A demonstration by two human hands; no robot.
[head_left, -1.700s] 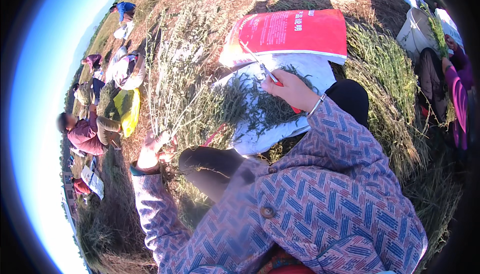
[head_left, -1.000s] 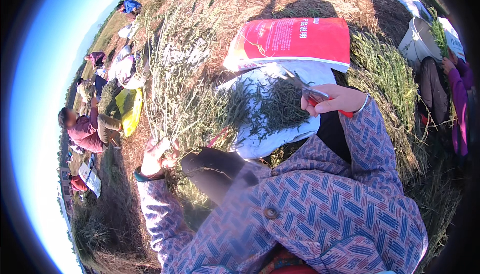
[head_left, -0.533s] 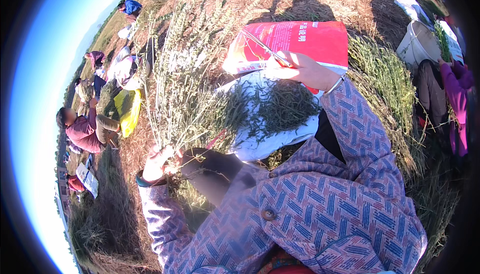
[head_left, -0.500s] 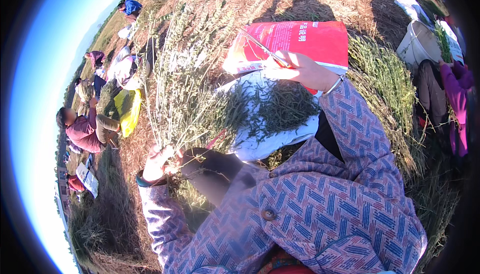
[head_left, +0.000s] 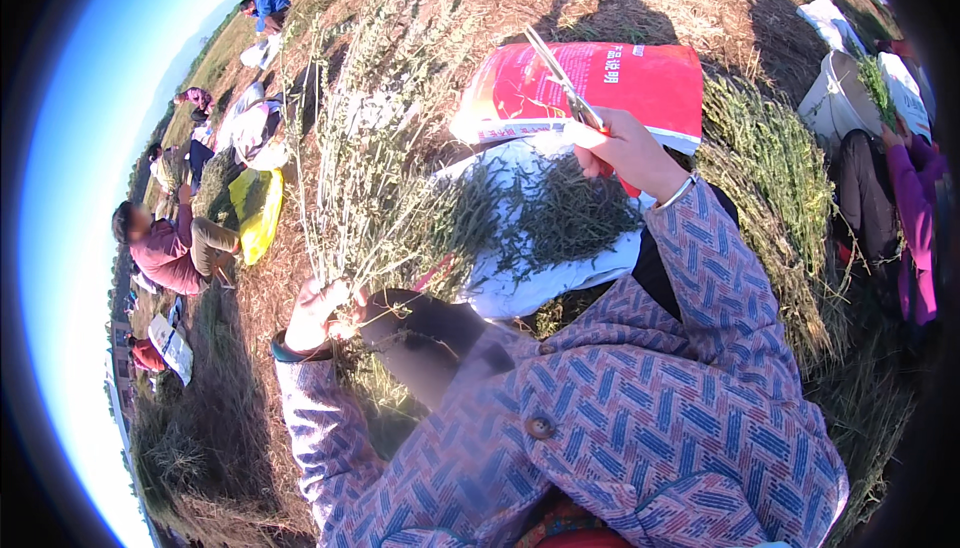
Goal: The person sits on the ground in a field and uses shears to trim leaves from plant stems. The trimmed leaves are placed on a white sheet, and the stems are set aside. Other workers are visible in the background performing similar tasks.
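Observation:
My left hand [head_left: 322, 314] is closed round the lower stems of a tall bunch of dry, leafy plant stalks [head_left: 345, 188], which fans upward and away from me. In my right hand [head_left: 628, 150] is a pair of scissors [head_left: 562, 76] with red handles, its blades pointing up and to the left, clear of the stalks. Below the scissors, a white sheet [head_left: 500, 283] lies in front of my knees with cut green sprigs [head_left: 575, 216] heaped on it. Beyond it a red printed bag [head_left: 645, 83] is spread flat on the ground.
A thick pile of cut stalks [head_left: 765, 198] lies along my right side. Past it a person in purple [head_left: 915, 208] sits near a white bucket [head_left: 832, 98]. To the left, a person in maroon [head_left: 165, 258] sits by a yellow bag [head_left: 257, 213]. Dry straw covers the ground.
My right hand has shifted right and slightly down with the scissors, whose blades now point more steeply upward. My left hand keeps its hold on the stalks.

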